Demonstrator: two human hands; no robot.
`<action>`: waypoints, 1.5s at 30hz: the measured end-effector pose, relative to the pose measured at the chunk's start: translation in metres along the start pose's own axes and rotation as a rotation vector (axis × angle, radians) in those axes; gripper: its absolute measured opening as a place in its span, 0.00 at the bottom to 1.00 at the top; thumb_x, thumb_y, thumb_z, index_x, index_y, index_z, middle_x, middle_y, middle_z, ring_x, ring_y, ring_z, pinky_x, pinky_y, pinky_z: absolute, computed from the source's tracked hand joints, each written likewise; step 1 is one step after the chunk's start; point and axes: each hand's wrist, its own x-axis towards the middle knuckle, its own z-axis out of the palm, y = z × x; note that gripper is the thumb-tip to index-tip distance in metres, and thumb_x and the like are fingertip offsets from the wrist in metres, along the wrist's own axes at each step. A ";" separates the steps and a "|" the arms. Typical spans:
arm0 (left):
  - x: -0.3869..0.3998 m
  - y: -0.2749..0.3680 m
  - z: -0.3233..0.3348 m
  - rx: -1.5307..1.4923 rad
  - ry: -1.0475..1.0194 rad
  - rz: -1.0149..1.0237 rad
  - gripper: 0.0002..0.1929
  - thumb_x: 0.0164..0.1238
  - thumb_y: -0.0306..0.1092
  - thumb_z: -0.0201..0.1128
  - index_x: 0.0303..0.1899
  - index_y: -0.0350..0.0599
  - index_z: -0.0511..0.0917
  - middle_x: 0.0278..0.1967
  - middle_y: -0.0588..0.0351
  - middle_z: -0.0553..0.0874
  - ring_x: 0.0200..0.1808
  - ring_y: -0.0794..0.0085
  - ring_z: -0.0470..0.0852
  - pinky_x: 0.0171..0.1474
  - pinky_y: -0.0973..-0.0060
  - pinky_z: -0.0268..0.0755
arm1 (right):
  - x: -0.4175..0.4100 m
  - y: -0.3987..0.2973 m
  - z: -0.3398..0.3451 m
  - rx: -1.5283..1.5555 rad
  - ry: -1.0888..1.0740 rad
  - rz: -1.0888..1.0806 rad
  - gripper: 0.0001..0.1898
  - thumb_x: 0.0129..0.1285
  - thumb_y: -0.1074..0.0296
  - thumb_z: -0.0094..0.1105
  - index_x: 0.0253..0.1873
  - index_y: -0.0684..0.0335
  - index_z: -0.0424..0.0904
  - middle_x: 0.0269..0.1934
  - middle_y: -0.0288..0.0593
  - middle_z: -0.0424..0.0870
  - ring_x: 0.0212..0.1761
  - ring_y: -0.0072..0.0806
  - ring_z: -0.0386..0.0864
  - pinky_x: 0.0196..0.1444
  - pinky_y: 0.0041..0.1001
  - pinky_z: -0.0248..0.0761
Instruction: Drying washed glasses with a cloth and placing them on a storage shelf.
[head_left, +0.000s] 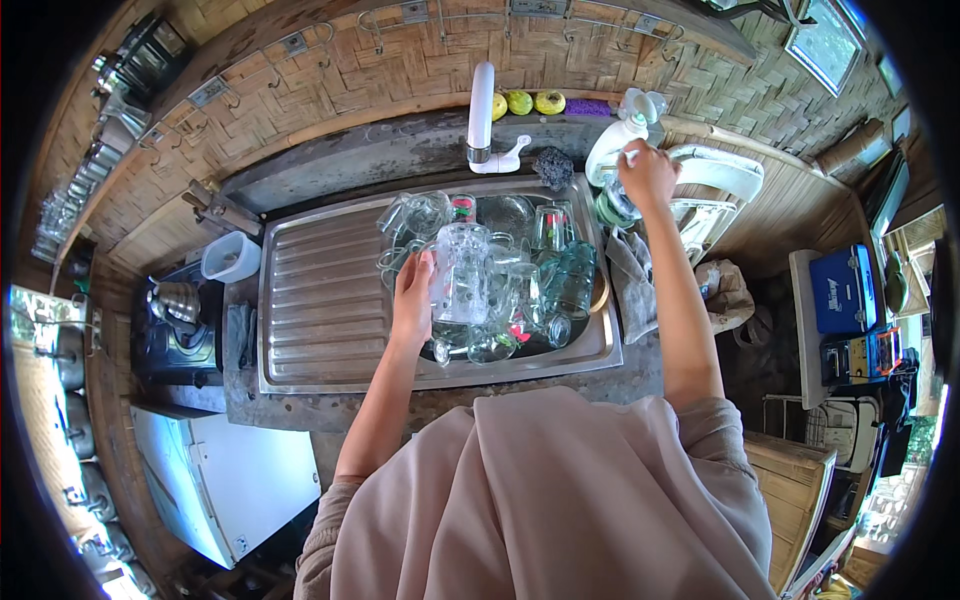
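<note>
My left hand (414, 292) grips a large clear glass mug (461, 274) by its left side, above the sink bowl. Foam or water streaks show on the glass. Below and around it, the bowl is heaped with clear glassware, among it a bluish ribbed glass (571, 279) and a tumbler with a red pattern (551, 225). My right hand (649, 176) reaches to the back right corner, fingers curled beside a white plastic bottle (611, 150) and over a clear container with green (616, 208). Whether those fingers hold anything is hidden.
A white faucet (481, 112) rises behind the steel sink's ribbed drainboard (322, 292). A dark scouring pad (555, 166) sits near the faucet. Grey cloth (631, 285) hangs at the right rim. Leftward are a plastic tub (231, 257) and a kettle (174, 301) on a stove.
</note>
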 end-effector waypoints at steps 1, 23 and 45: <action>-0.001 0.003 0.000 -0.005 0.026 -0.015 0.21 0.68 0.46 0.56 0.53 0.40 0.68 0.49 0.55 0.75 0.51 0.64 0.76 0.47 0.62 0.74 | 0.000 -0.016 -0.005 0.004 -0.001 -0.004 0.10 0.55 0.55 0.57 0.41 0.49 0.79 0.35 0.40 0.84 0.43 0.37 0.80 0.52 0.46 0.63; 0.001 0.017 -0.009 -0.083 0.028 -0.017 0.20 0.70 0.47 0.52 0.52 0.39 0.71 0.49 0.55 0.78 0.51 0.68 0.77 0.47 0.67 0.72 | 0.020 -0.102 0.076 0.665 -0.344 -0.269 0.20 0.59 0.71 0.44 0.57 0.57 0.71 0.50 0.50 0.79 0.51 0.46 0.76 0.54 0.40 0.68; 0.018 0.018 0.013 -0.109 0.021 -0.048 0.20 0.67 0.46 0.56 0.51 0.40 0.70 0.49 0.54 0.76 0.50 0.64 0.79 0.45 0.64 0.76 | -0.056 -0.123 0.031 0.481 -0.063 -0.403 0.15 0.62 0.66 0.48 0.54 0.55 0.71 0.44 0.50 0.79 0.46 0.45 0.77 0.48 0.40 0.70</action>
